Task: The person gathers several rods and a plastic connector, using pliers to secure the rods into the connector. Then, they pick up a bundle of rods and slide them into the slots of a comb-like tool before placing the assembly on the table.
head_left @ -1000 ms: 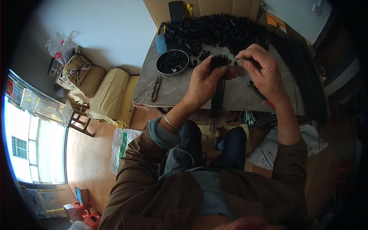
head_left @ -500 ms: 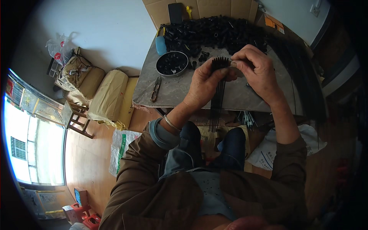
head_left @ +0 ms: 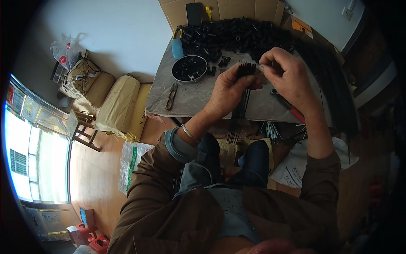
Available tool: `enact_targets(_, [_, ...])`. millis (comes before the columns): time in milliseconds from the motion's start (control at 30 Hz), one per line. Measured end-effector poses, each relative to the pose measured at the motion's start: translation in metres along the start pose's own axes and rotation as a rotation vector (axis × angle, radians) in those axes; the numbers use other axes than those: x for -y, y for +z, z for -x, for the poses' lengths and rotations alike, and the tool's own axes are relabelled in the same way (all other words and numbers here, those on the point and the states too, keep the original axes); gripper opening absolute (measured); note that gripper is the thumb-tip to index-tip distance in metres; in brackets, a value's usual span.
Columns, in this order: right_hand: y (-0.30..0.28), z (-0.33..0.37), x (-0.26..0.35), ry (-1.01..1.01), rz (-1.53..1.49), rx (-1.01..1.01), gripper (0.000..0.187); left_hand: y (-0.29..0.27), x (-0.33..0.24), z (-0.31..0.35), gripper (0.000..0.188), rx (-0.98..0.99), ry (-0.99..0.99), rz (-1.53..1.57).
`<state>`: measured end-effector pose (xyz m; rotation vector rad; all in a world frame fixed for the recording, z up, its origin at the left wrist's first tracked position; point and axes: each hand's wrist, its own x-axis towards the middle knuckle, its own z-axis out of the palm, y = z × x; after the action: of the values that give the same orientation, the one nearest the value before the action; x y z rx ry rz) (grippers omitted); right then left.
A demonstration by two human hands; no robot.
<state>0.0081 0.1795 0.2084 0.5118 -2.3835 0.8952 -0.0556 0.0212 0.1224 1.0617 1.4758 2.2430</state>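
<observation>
My left hand (head_left: pixel 228 92) is closed round a bundle of thin black strands (head_left: pixel 241 112). Their upper ends stand in a comb-like row above its fingers, while the long lower ends hang past the table edge. Just to the right, my right hand (head_left: pixel 287 78) is raised with thumb and forefinger pinched together beside the row; anything between those fingertips is too small to make out. Beneath my right wrist lies a tool with red and black handles (head_left: pixel 292 109), partly covered by my forearm. Left of my left hand is a metal bowl (head_left: pixel 189 81) of small black parts.
A heap of black tubular parts (head_left: pixel 241 36) covers the back of the grey table (head_left: pixel 156 99). Nippers (head_left: pixel 171 98) lie at the left. Long black strands (head_left: pixel 332 80) drape over the right side. Wrapped bundles (head_left: pixel 120 101) and a wooden stool (head_left: pixel 86 131) stand on the floor.
My right hand has drawn slightly right, away from the row of strand ends. The red-and-black handled tool now shows beside my right forearm. My left hand keeps its hold.
</observation>
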Motion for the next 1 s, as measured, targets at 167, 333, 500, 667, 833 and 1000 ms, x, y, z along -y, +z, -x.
enact_targets(167, [-0.001, 0.000, 0.000, 0.017, -0.059, 0.042, 0.007, 0.001, -0.007, 0.001, 0.015, 0.005, -0.015, 0.014])
enact_targets(333, [0.003, -0.001, -0.014, 0.101, -0.264, 0.054, 0.007, -0.009, -0.017, -0.003, 0.022, 0.134, -0.084, -0.117])
enact_targets(500, [0.003, -0.005, -0.016, -0.023, -0.187, 0.063, 0.007, -0.015, -0.023, -0.006, 0.022, 0.182, -0.094, -0.118])
enact_targets(667, [0.013, -0.001, -0.008, -0.064, -0.131, -0.041, 0.008, -0.022, -0.022, -0.006, 0.023, 0.194, -0.090, -0.080])
enact_targets(833, [0.015, -0.002, -0.007, 0.034, -0.181, -0.010, 0.008, -0.024, -0.027, -0.006, 0.024, 0.213, -0.073, -0.138])
enact_targets(1000, [0.014, -0.005, -0.006, -0.057, -0.158, 0.026, 0.009, -0.028, -0.027, -0.007, 0.026, 0.217, -0.040, -0.270])
